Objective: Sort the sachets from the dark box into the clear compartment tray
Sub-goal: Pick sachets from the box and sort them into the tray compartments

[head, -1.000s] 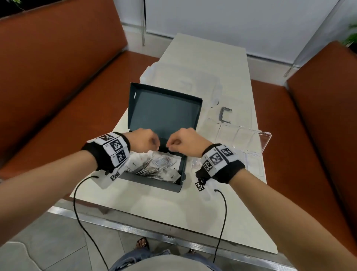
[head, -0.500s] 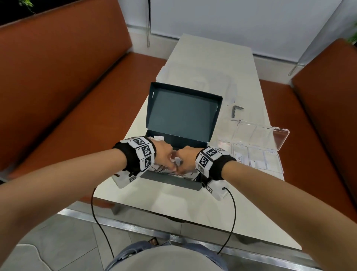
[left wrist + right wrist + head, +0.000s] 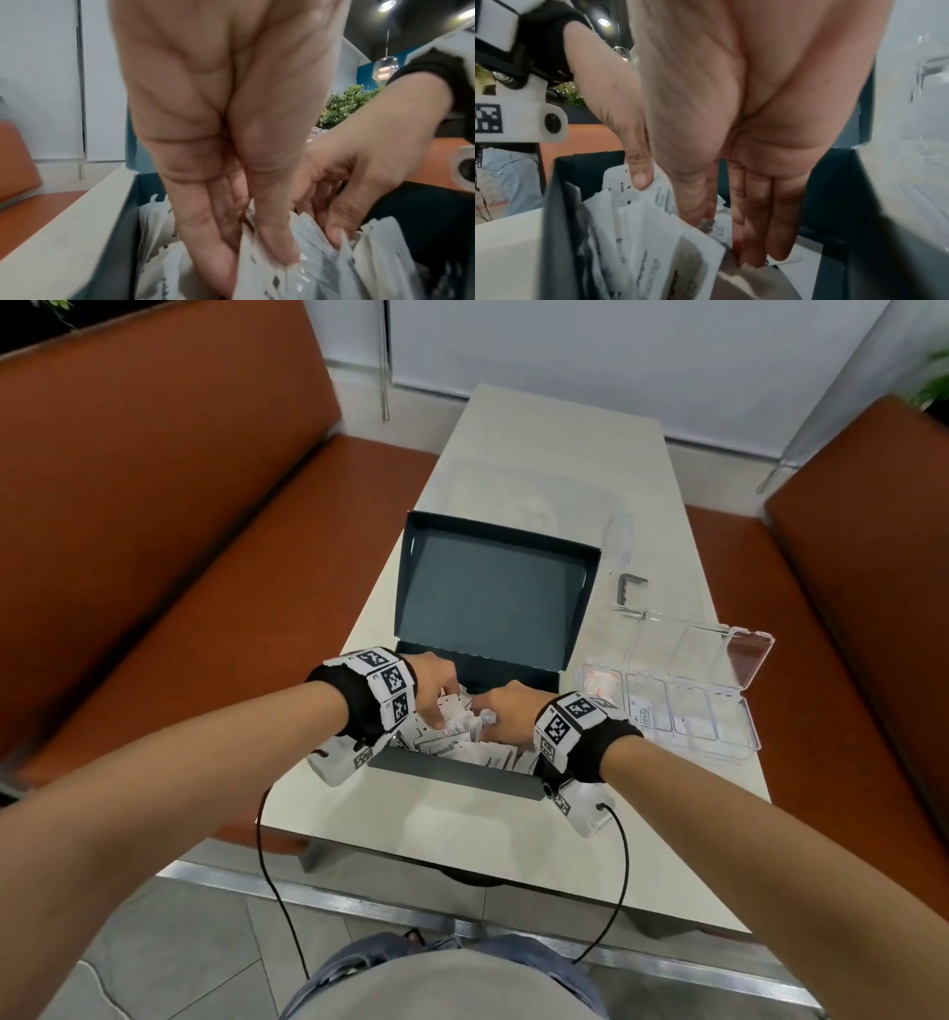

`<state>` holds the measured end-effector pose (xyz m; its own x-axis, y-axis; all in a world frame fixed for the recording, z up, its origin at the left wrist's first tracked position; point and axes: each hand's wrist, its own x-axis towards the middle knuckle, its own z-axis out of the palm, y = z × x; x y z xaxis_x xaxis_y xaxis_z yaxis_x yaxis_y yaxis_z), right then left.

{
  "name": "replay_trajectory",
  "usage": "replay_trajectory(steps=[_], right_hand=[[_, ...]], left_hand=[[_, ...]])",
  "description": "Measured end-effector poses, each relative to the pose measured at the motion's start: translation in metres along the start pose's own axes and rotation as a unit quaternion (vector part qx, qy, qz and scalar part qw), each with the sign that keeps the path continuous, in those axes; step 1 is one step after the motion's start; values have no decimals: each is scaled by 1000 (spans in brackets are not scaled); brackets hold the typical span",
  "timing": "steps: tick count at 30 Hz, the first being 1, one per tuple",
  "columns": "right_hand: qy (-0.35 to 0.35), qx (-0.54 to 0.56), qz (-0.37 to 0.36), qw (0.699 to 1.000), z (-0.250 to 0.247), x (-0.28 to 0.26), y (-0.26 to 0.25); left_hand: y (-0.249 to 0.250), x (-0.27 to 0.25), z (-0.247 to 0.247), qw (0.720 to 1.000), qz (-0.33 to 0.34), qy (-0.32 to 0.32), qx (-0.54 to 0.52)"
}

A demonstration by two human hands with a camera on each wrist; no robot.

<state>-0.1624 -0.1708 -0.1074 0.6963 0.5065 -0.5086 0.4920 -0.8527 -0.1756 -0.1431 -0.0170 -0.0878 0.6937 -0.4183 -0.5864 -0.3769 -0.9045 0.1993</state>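
The dark box (image 3: 452,770) stands open on the table, its lid (image 3: 488,593) tipped up behind. White and clear sachets (image 3: 462,742) fill it in a loose heap. Both hands are down inside the box. My left hand (image 3: 436,690) pinches a few sachets (image 3: 321,263) between thumb and fingers (image 3: 205,233). My right hand (image 3: 500,711), close beside it, reaches into the sachets (image 3: 641,233) with thumb and fingers (image 3: 757,233) closing on some. The clear compartment tray (image 3: 739,737) lies to the right of the box, lid open, with a few sachets in its near compartments.
A grey bracket (image 3: 629,590) lies behind the tray. A crumpled clear plastic bag (image 3: 539,500) lies behind the box lid. Orange benches (image 3: 179,557) flank the narrow table (image 3: 462,839). The table's near edge is just below the box.
Both hands have dropped from the box's rear edge down into the sachet heap and now hold sachets. The head view has shifted, so the box sits more central.
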Motion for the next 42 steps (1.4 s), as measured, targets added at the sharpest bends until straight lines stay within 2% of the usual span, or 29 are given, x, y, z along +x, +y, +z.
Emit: replay_trajectory(steps=[8,14,19,22,25,30,33,35,38,42], right_hand=[[11,16,9,1000,3,-4,-2],[26,53,15,998,1,-6,3],[73,125,9,989,-10,-12,11],[132,178,2,975,-18,-17,14],[186,301,1,935,-25,-21,13],[218,545,-24,809,-30,-32,1],[213,656,-50,723,-34,-39,-10],[218,700,-57,678,-37,-41,-15],[225,726,-50,648,-39,-40,-19],[219,726,-38,651,-35,-42,-17]], left_hand=[[21,8,21,998,-9,20,64],[21,0,4,998,11,43,33],[14,-13,-14,995,15,94,-19],[8,-24,-23,982,21,169,-85],[0,-35,-29,944,33,252,-210],[-2,-44,-24,859,35,369,-353],[0,-43,-18,795,31,367,-483],[4,-43,-16,775,52,343,-528],[10,-40,-10,746,65,320,-580],[15,-34,2,724,59,290,-623]])
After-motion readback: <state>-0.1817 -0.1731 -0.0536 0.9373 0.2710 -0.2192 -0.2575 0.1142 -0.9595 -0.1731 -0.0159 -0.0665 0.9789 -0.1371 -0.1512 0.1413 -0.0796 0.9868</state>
